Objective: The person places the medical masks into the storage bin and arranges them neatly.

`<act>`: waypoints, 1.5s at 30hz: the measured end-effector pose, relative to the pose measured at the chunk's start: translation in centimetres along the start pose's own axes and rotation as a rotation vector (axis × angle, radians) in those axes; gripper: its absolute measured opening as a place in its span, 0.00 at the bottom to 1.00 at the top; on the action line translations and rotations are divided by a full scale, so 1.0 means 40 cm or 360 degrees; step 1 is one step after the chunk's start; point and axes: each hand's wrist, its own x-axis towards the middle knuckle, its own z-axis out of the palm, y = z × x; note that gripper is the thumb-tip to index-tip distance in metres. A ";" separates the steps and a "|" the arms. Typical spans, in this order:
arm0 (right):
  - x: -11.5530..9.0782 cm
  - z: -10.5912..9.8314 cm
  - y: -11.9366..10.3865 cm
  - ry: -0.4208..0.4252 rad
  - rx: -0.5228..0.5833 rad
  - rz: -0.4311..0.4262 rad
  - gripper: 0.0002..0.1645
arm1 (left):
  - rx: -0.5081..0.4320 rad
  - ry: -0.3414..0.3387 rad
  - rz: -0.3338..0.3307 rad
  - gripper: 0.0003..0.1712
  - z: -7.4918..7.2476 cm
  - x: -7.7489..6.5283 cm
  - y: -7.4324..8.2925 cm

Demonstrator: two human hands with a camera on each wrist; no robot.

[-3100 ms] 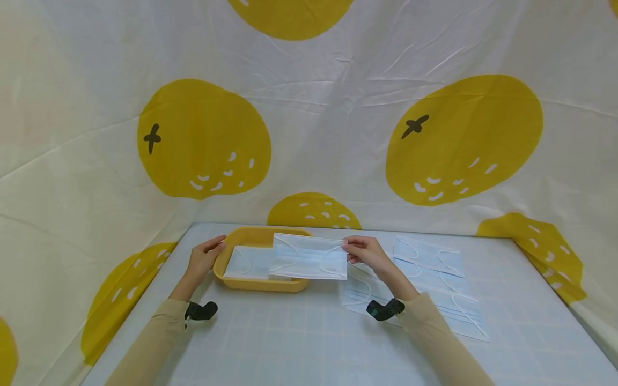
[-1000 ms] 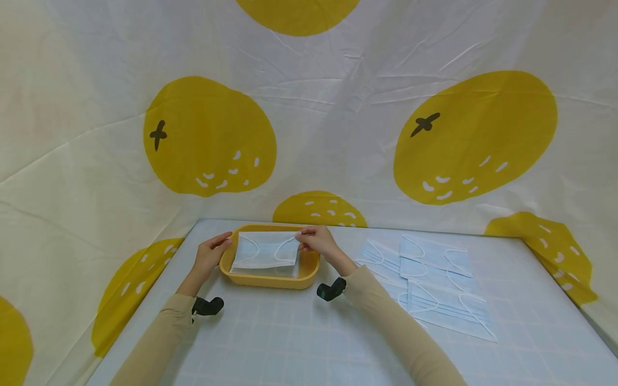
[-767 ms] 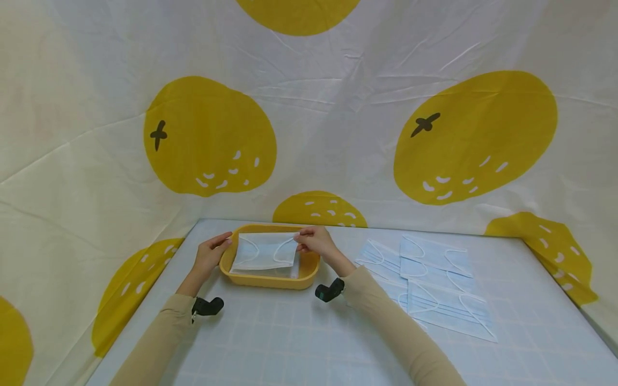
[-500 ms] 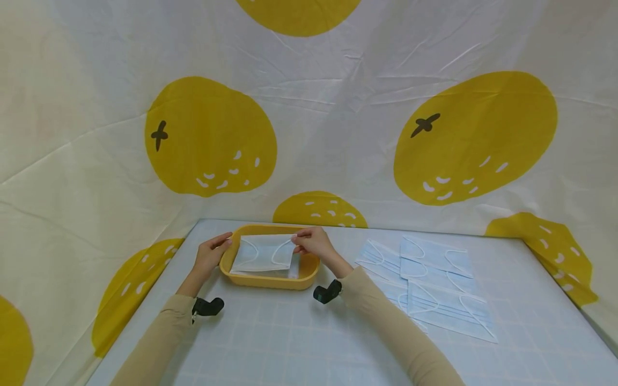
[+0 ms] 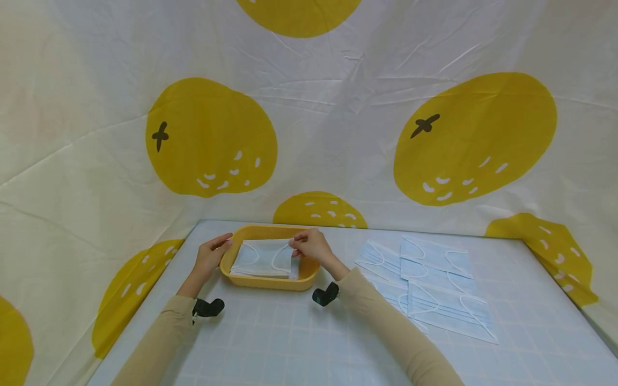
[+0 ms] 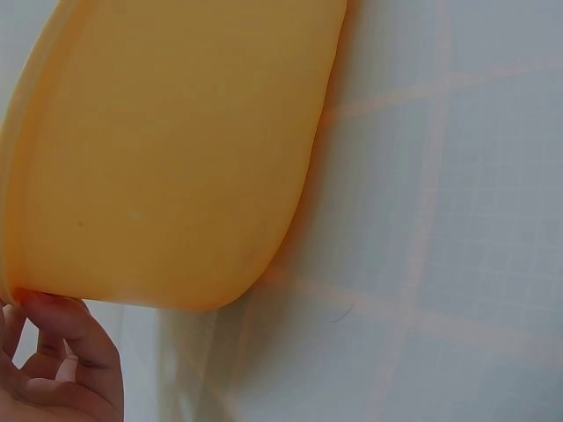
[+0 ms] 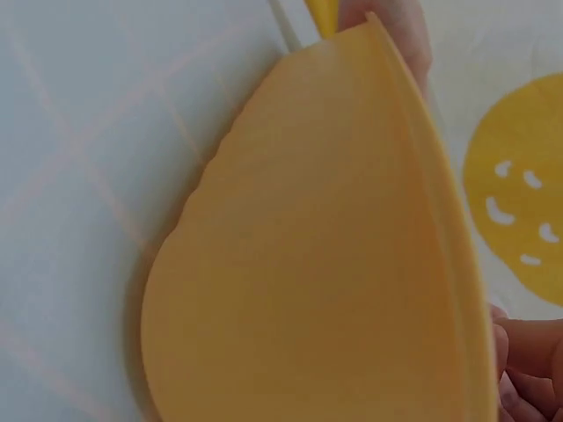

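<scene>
At the left end of a yellow plastic basket (image 5: 270, 285), my left hand (image 5: 208, 260) holds the rim between thumb and fingers. The left wrist view has the thumb touching just under the basket's edge (image 6: 176, 167). My right hand (image 5: 315, 248) pinches the right edge of a pale blue face mask (image 5: 260, 255) with white ear loops. This mask lies low inside the basket, over other masks whose edges show beneath it. In the right wrist view the basket wall (image 7: 308, 246) hides most of the right hand (image 7: 532, 360).
Several more face masks (image 5: 446, 300) lie overlapping on the right of the table, partly behind the right sleeve (image 5: 386, 327). The table has a pale checked cloth (image 5: 270, 343). Behind it hangs a white curtain (image 5: 333, 145) printed with yellow fruit.
My right hand has carried the face mask left from beside the basket to over it, then lowered it onto the masks inside. My left hand has stayed at the basket's left end.
</scene>
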 end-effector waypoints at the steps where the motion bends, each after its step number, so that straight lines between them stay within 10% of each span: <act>1: 0.000 0.001 0.001 0.0006 -0.0011 -0.0007 0.13 | 0.0000 -0.0002 -0.0003 0.27 0.000 0.000 -0.001; 45: -0.021 0.026 0.010 0.0336 -0.0479 -0.0323 0.06 | -0.0006 -0.0018 0.0037 0.27 -0.002 -0.010 0.002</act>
